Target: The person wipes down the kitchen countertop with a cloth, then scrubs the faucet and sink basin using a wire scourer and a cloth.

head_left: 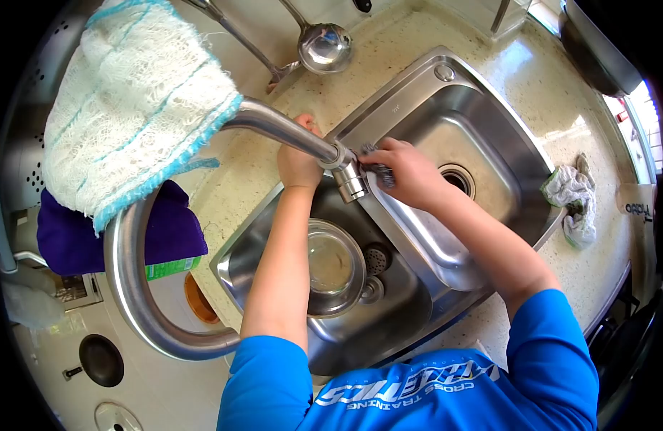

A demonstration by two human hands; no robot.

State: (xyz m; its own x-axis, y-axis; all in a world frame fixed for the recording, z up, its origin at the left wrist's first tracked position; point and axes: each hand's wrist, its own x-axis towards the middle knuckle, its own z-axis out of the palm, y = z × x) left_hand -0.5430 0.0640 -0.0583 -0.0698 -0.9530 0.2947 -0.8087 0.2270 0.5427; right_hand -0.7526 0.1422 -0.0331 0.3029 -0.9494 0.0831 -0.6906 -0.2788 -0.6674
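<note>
My right hand (410, 172) is closed on a dark metal scrubber (378, 172), which it presses near the tap's spout end, over the divider of the double sink. My left hand (300, 161) is behind the curved steel tap (288, 129), close to the sink's back edge; its fingers are mostly hidden, and what they hold, if anything, cannot be made out. In the smaller basin (346, 348), beneath my left forearm, lies a round glass bowl (331, 266) beside the drain strainer. The larger basin (489, 136) has an open drain.
A white net cloth (137, 108) with blue edging and a purple cloth (152, 230) hang at the left by the tap. A ladle (324, 49) is at the back. A crumpled rag (574, 197) lies on the right counter (561, 266). A dark pan (597, 54) stands back right.
</note>
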